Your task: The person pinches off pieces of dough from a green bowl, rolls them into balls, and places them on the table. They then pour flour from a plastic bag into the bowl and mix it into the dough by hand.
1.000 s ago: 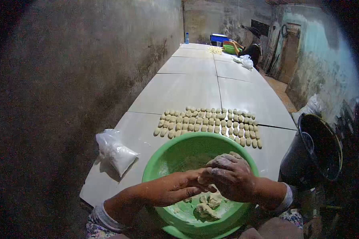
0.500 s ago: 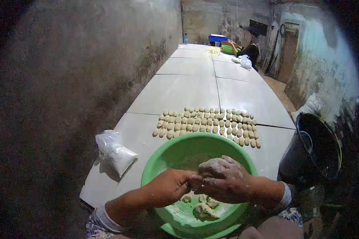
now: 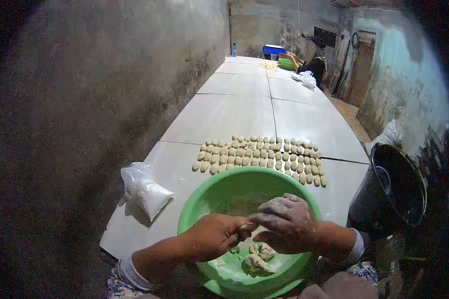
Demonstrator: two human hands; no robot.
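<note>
My left hand (image 3: 217,236) is closed, its thumb and fingers pinched together over the green basin (image 3: 189,209). Coated in white flour, my right hand (image 3: 287,224) curls over from the other side, its fingertips meeting those of the left. Whatever lies between the fingers is hidden. Below the hands, a few lumps of dough (image 3: 259,263) rest on the floured bottom of the basin. Just beyond its far rim, several rows of small oval dough pieces (image 3: 254,153) are laid out on the white table (image 3: 224,117).
A clear plastic bag of white powder (image 3: 152,194) stands on the table at left. To the right is a black bucket (image 3: 369,194). At the far end, a person (image 3: 314,65) works at another green basin (image 3: 287,64), near a blue crate (image 3: 274,50) and a bottle (image 3: 234,49).
My right hand has shifted slightly right and its fingers now stretch further over the left fingertips, opening a gap below the palm. The dough lumps in the basin stay put.
</note>
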